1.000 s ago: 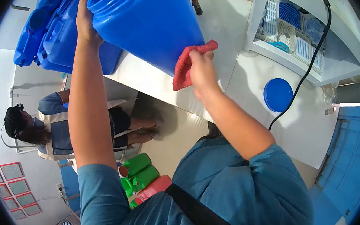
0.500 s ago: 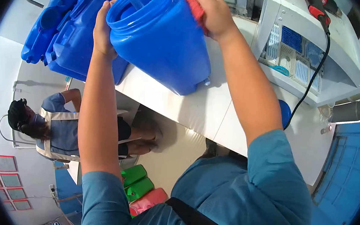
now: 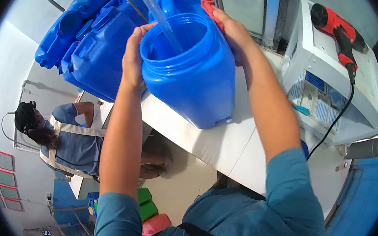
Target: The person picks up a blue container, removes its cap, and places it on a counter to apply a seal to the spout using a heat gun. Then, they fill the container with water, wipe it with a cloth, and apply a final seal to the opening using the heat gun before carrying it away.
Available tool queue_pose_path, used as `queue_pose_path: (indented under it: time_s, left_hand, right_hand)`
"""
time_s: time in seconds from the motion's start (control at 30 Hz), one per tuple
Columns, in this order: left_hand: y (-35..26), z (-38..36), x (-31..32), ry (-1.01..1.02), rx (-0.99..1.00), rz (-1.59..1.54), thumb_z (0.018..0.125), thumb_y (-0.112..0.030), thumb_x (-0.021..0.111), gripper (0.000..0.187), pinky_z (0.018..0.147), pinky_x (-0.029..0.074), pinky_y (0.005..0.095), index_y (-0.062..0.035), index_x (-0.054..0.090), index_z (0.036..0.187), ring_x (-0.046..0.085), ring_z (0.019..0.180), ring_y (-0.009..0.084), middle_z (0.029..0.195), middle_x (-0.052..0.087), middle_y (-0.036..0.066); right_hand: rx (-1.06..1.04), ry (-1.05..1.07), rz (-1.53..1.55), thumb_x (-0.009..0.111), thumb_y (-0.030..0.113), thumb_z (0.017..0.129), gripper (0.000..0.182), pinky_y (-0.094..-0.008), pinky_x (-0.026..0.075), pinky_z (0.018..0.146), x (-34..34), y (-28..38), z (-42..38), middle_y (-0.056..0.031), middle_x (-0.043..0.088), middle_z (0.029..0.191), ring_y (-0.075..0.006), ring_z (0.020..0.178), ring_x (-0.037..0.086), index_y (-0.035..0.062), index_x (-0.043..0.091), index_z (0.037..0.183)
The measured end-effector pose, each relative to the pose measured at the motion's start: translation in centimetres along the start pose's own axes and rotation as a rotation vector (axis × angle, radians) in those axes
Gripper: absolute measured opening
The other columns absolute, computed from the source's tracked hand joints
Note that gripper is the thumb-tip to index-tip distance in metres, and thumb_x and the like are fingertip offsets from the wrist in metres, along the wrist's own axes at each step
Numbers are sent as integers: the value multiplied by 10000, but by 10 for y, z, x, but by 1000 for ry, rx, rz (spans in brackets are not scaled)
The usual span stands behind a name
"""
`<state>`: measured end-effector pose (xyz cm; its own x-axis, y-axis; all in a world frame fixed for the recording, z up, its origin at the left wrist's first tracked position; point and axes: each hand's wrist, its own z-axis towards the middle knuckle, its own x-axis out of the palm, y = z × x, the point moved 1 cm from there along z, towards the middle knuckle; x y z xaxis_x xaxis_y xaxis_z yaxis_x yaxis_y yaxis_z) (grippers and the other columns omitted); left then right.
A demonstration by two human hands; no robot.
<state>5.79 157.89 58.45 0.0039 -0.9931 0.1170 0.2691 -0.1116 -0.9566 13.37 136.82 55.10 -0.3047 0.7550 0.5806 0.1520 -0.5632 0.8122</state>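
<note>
A large blue plastic jerrycan (image 3: 191, 89) stands tilted on the white table (image 3: 214, 140), its wide threaded mouth facing me without a cap. Into that mouth runs a clear tube (image 3: 155, 11). My left hand (image 3: 135, 59) grips the jerrycan's left side, close to the neck. On the far right side, my right hand (image 3: 234, 34) presses a red cloth (image 3: 211, 11) against the jerrycan; some of its fingers are hidden. More blue jerrycans (image 3: 100, 49) are packed together just left of my left hand.
At the right, a red and black heat gun (image 3: 334, 25) lies on a white cabinet (image 3: 314, 48), its cord (image 3: 339, 117) hanging to the table. A person (image 3: 72, 139) in a blue-grey shirt is at the left. Green containers (image 3: 146, 204) and a pink one (image 3: 157, 224) are on the floor.
The whole view has shifted, so the jerrycan and both hands appear lower and further right. Both hands keep their hold, and more of the handle end and the heat gun shows.
</note>
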Motion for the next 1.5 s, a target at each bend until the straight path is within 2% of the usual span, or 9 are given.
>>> queue_pose_path:
  time_s: [0.17,0.23,0.37,0.63,0.87,1.13,1.27,1.4,1.5]
  left_hand:
    - [0,1,1,34,15,-19,1026,-491,365,590,940,494,313,15,571,1248,622,1024,183,1119,658,119]
    - [1,1,0,31,20,-6,1026,-494,363,595,937,494,315,17,569,1251,621,1024,183,1124,657,120]
    - [1,1,0,37,25,-5,1025,-500,355,609,937,494,316,22,568,1255,622,1021,184,1130,657,124]
    - [2,3,-2,25,40,22,1017,-501,361,607,932,498,322,16,586,1242,629,1010,197,1118,663,134]
    - [1,-1,1,-15,7,-36,1025,-462,386,544,946,512,360,0,579,1236,646,982,204,1093,671,124]
    - [-13,-9,-31,189,-70,-573,970,-713,245,839,1120,353,472,-8,468,1366,447,1316,321,1432,476,198]
    - [-23,-84,-59,-527,484,-58,1056,-440,332,569,1112,337,503,-26,382,1443,456,1296,341,1424,473,184]
    - [14,-133,2,-293,469,-169,1060,-482,315,604,1129,332,432,-51,315,1483,443,1325,321,1484,425,170]
    - [4,-128,62,-143,342,-42,1046,-510,353,713,1045,453,426,-61,138,1556,559,1218,332,1488,401,194]
  right_hand:
    - [62,79,-516,434,321,1032,465,-309,514,926,9,17,151,-79,623,1271,-157,1041,638,52,525,1400]
    - [-89,203,-810,453,336,968,354,-329,472,762,38,35,154,-40,666,937,-157,826,595,87,695,1037]
    - [-365,773,-318,554,356,998,479,-302,467,954,33,30,135,-166,658,1198,-220,1118,620,-32,588,1276]
    - [-188,361,-310,433,211,1014,500,-306,380,1105,-12,13,-30,-145,433,1508,-198,1318,486,37,431,1483]
    - [-924,-119,-1143,520,198,942,574,-599,234,1147,34,-27,-159,-257,262,1567,-527,1404,264,57,405,1486]
    - [-1227,-37,-1849,550,230,865,566,-612,76,1169,107,-89,-153,-133,417,1516,-407,1449,275,55,518,1403]
    - [-1274,-29,-2002,462,245,914,465,-573,17,1176,132,-81,-141,-187,510,1434,-382,1435,323,35,578,1311]
    - [-1320,335,-1000,608,181,846,377,-466,391,1059,117,-41,-152,-176,596,1277,-339,1210,565,0,581,1176]
    - [-1454,-100,-883,625,219,911,367,-393,476,946,61,-3,-140,-171,624,1155,-319,1088,623,-16,574,1187]
